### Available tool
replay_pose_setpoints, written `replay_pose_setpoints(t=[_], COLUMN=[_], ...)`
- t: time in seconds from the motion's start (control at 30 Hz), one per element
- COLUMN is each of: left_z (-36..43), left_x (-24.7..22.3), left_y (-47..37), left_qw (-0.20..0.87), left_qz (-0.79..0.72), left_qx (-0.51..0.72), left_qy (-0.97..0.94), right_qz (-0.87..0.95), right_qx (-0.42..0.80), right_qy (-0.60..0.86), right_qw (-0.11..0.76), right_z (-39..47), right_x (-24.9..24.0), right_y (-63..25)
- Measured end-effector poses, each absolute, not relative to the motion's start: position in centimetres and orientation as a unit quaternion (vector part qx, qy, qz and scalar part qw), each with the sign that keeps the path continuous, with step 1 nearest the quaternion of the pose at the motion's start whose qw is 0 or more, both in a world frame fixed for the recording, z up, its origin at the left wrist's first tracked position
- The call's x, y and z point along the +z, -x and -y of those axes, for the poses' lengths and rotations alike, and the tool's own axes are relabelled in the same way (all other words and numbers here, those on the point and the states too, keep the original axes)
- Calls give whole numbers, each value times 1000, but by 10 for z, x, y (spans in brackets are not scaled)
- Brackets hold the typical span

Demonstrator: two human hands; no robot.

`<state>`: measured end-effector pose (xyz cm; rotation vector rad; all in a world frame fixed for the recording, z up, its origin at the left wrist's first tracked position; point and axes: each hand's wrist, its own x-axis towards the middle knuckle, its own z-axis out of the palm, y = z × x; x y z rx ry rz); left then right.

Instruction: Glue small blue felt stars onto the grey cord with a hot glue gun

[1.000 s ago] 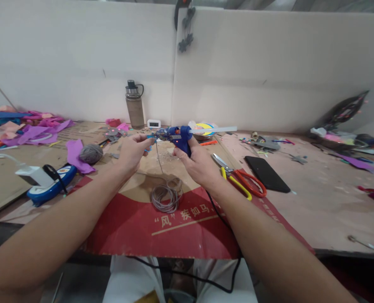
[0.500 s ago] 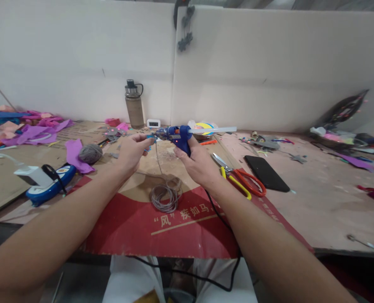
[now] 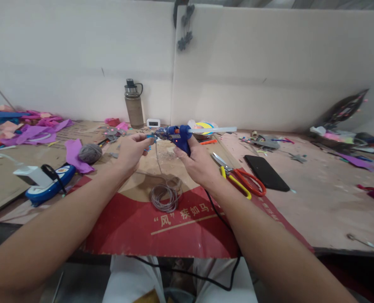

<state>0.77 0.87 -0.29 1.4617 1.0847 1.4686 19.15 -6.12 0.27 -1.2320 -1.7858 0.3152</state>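
My right hand point(image 3: 197, 162) is wrapped round the handle of a blue hot glue gun point(image 3: 181, 135), whose nozzle points left. A long translucent glue stick point(image 3: 215, 130) juts from its back end. Thumb and fingers of my left hand point(image 3: 133, 151) pinch a small blue piece point(image 3: 151, 136) right at the nozzle; its exact kind is too small to make out. From there a thin grey cord point(image 3: 158, 158) hangs down to a loose coil point(image 3: 165, 198) lying on the red and brown cardboard point(image 3: 126, 231).
Scissors with red and yellow handles point(image 3: 240, 181) and a black phone point(image 3: 265, 172) lie to the right. On the left are a blue power strip point(image 3: 51, 185), a grey yarn ball point(image 3: 90, 153) and purple scraps point(image 3: 41, 132). A bottle point(image 3: 133, 107) stands behind, beside a small clock point(image 3: 153, 123).
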Motion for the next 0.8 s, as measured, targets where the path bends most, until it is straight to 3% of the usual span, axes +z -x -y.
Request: replay_pose_setpoints(t=[0.8], left_z=[-6], left_x=[-1], left_y=[-8], left_qw=[402], left_qz=[-424], left_qx=[577], left_qy=[-570], right_qz=[731], right_qx=[135], right_qy=[474], right_qw=[472], right_z=[60], right_x=[2], right_y=[-192])
